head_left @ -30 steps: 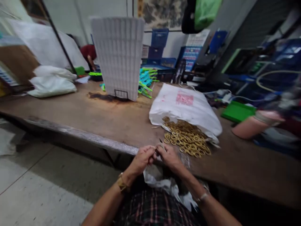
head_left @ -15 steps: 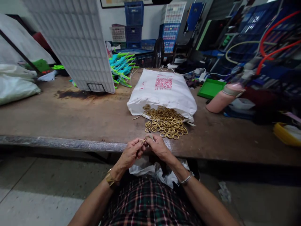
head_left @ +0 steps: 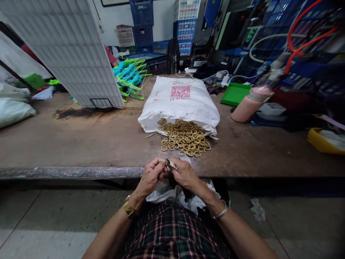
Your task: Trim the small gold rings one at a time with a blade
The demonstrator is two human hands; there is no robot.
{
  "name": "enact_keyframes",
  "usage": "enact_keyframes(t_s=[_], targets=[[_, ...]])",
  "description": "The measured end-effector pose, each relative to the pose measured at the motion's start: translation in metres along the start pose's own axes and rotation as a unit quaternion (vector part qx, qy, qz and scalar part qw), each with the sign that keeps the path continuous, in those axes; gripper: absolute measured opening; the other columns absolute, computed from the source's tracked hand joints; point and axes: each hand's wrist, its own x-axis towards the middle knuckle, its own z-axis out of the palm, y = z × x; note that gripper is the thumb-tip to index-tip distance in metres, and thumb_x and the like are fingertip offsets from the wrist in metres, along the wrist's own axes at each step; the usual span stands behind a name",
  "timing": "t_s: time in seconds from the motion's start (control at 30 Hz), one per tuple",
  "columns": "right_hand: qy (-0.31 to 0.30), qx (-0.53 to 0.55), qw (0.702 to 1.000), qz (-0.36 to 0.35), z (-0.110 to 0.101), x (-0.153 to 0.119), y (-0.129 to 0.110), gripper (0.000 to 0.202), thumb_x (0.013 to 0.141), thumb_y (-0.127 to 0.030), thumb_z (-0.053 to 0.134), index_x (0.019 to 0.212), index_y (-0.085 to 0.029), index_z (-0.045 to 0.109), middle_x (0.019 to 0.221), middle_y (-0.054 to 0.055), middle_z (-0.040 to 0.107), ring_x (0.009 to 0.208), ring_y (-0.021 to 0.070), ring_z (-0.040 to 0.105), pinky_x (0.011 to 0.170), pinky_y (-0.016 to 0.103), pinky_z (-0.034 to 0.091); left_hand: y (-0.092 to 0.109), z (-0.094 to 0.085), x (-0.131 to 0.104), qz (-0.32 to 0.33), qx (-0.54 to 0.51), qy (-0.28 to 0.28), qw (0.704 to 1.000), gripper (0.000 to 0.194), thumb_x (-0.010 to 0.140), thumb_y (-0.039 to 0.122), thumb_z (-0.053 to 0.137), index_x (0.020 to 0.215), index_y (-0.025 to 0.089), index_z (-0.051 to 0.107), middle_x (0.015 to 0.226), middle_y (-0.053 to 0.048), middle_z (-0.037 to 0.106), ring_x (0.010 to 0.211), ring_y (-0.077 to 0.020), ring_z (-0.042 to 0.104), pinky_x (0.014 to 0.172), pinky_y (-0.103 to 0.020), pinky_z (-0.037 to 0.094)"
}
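Observation:
My left hand [head_left: 153, 177] is closed in a pinch on a small brass-coloured ring [head_left: 165, 163], mostly covered by the fingertips. My right hand [head_left: 186, 175] is closed round a small hand tool [head_left: 173, 165] with a pale body and a dark tip. That tip meets the ring between the two hands, just over the table's front edge. Its exact kind is too small to make out. Beyond the hands, a heap of brass-coloured rings [head_left: 185, 138] spills from the open mouth of a white woven sack [head_left: 156, 99] with red print, lying on its side.
A white ribbed panel [head_left: 72, 54] stands on the wooden table [head_left: 107, 144] at left, near green and turquoise plastic pieces [head_left: 130, 77]. To the right are a green tray [head_left: 235, 93], a pink bottle [head_left: 248, 108] and a yellow container [head_left: 322, 141]. Red hoses [head_left: 290, 43] hang above.
My right hand has turned, so the tool now points left with its dark tip at the ring. My left hand keeps its pinch. The view has shifted slightly right.

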Motion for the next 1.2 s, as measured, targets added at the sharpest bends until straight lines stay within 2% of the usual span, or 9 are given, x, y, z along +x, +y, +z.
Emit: enact_keyframes(t_s=[0.1,0.3,0.8,0.93,1.03,1.13,1.2], targets=[[-0.006,-0.044,0.999,-0.018,0.002,-0.003,0.001,0.016,0.075,-0.012,0.039,0.075,-0.02,0.053,0.063,0.0,0.056,0.058,0.012,0.047,0.056,0.022,0.03,-0.003,-0.001,0.002,0.013,0.031,0.003,0.999,0.033,0.075,0.048,0.054,0.073,0.015,0.049,0.058,0.005,0.046,0.039,-0.0019,0.029,0.038,-0.018,0.021],[-0.006,-0.086,0.996,-0.015,0.003,-0.002,0.001,0.018,0.07,-0.009,0.039,0.077,-0.019,0.052,0.066,0.002,0.058,0.06,0.0136,0.048,0.057,0.023,0.029,-0.004,-0.002,0.002,0.015,0.062,-0.003,0.998,0.031,0.078,0.046,0.051,0.074,0.016,0.048,0.053,0.006,0.041,0.041,-0.0028,0.028,0.039,-0.018,0.02],[-0.027,-0.112,0.993,-0.009,0.005,-0.002,-0.004,0.023,0.069,-0.008,0.038,0.082,-0.018,0.053,0.072,0.003,0.06,0.065,0.0138,0.05,0.059,0.023,0.03,-0.004,-0.003,0.0,0.025,0.084,0.013,0.996,0.035,0.078,0.05,0.049,0.072,0.017,0.045,0.046,0.008,0.036,0.039,-0.0038,0.026,0.039,-0.018,0.02],[-0.037,-0.127,0.991,0.001,0.006,-0.003,-0.006,0.023,0.07,-0.009,0.038,0.084,-0.018,0.054,0.072,0.003,0.06,0.064,0.0135,0.049,0.057,0.024,0.027,-0.005,-0.003,-0.001,0.036,0.099,0.016,0.994,0.035,0.079,0.05,0.047,0.071,0.016,0.045,0.048,0.008,0.037,0.04,-0.0038,0.027,0.04,-0.018,0.021],[-0.07,-0.13,0.989,0.011,0.006,-0.003,-0.007,0.025,0.071,-0.01,0.038,0.087,-0.018,0.055,0.069,0.002,0.061,0.06,0.0131,0.048,0.056,0.024,0.026,-0.006,-0.004,-0.001,0.044,0.099,0.009,0.994,0.035,0.079,0.05,0.047,0.07,0.016,0.044,0.049,0.008,0.037,0.041,-0.0037,0.027,0.04,-0.018,0.022],[-0.1,-0.155,0.982,0.035,0.006,-0.001,-0.005,0.026,0.072,-0.011,0.038,0.091,-0.018,0.055,0.068,0.003,0.062,0.058,0.0133,0.049,0.054,0.025,0.025,-0.007,-0.004,-0.005,0.04,0.09,0.004,0.995,0.035,0.079,0.049,0.047,0.068,0.016,0.044,0.049,0.007,0.036,0.04,-0.0033,0.026,0.039,-0.018,0.02],[-0.1,-0.193,0.974,0.062,0.006,0.003,-0.001,0.025,0.075,-0.014,0.038,0.092,-0.019,0.055,0.069,0.003,0.063,0.059,0.0139,0.051,0.054,0.025,0.024,-0.006,-0.003,-0.011,0.029,0.082,-0.007,0.996,0.034,0.08,0.048,0.047,0.068,0.015,0.046,0.048,0.007,0.036,0.04,-0.0035,0.027,0.039,-0.018,0.02]])
